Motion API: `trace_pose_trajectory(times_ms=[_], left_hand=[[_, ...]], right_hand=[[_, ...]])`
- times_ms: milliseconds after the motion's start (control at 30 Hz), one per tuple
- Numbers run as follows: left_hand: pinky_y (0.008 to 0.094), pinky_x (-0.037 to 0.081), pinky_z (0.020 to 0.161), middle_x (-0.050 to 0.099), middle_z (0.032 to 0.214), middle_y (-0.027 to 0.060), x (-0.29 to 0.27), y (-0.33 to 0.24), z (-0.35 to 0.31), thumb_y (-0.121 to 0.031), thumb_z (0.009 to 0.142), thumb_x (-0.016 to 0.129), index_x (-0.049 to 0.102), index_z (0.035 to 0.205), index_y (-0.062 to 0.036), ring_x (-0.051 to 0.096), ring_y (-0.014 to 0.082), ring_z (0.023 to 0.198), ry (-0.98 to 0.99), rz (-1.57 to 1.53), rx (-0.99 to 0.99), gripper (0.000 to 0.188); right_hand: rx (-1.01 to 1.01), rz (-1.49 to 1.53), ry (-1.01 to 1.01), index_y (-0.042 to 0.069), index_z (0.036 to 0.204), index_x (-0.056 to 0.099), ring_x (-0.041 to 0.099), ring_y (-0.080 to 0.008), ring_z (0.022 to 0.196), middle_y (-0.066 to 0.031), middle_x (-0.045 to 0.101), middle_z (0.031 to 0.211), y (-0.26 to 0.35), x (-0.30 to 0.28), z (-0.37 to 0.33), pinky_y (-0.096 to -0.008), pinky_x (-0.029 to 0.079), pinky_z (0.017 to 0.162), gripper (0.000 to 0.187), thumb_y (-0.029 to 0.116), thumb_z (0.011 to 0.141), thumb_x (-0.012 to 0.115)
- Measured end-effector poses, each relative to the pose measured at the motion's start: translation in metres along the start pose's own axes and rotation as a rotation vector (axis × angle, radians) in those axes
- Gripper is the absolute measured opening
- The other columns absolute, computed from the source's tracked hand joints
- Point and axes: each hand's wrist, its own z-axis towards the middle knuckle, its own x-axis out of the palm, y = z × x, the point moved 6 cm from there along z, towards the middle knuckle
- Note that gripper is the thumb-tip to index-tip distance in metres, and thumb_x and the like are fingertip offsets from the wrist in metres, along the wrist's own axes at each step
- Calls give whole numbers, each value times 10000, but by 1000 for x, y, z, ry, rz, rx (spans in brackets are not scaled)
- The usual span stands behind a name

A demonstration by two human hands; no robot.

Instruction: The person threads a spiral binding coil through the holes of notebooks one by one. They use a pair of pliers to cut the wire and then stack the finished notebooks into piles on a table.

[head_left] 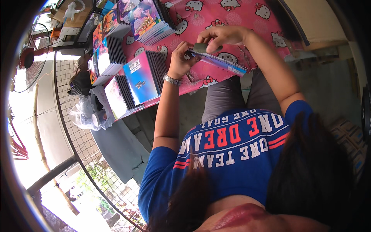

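Observation:
A spiral-bound notebook (226,65) with a blue and pink cover is held tilted, its coil edge up, over the near edge of the pink table. My left hand (181,60), a metal watch at its wrist, is closed on the notebook's left end. From above, my right hand (220,38) pinches a small dark olive-grey piece (200,47) against the coil near that same end. What exactly this piece is cannot be made out. Fingers hide part of the coil.
Piles of spiral notebooks (141,77) with colourful covers stand on the table's left side, with another pile (148,21) farther back. The pink cartoon-print tablecloth (239,19) covers the table. Plastic bags (91,112) hang at the left corner beside wire mesh (63,96). A fan (29,58) stands far left.

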Motion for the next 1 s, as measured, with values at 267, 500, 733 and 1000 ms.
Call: trace_pose_trajectory(times_ms=[267, 500, 733, 1000], left_hand=[[231, 525, 619, 684, 917, 63, -5, 22, -14, 26, 868, 691, 628, 1064, 28, 644, 96, 715, -241, -415, -221, 206], [229, 527, 551, 650, 829, 29, -10, 26, -55, -92, 946, 651, 643, 1018, 13, 598, 73, 621, -647, -353, -184, 127], [233, 528, 548, 649, 910, 48, -4, 16, -54, -116, 936, 671, 617, 1034, 8, 629, 82, 677, -594, -184, -297, 168], [243, 526, 516, 648, 816, 54, -3, 25, -56, -110, 918, 685, 619, 1050, 2, 649, 105, 635, -562, -308, -362, 185]], right_hand=[[191, -680, -866, 55, 1199, 655, 644, -243, 1035, -150, 660, 1137, -59, -117, -45, -339, 482, 918, 636, 530, 784, 739], [123, -1213, -1284, 68, 1423, 444, 414, -440, 1312, -243, 454, 1412, -106, -71, -161, -541, 332, 1089, 747, 580, 897, 584], [418, -1377, -915, 133, 1515, 318, 373, -394, 1327, -144, 376, 1476, -127, 26, -164, -564, 317, 1079, 821, 504, 862, 647], [-18, -843, -1063, 13, 1267, 591, 589, -315, 1098, -158, 603, 1197, -80, 31, -146, -401, 467, 945, 545, 225, 796, 763]])
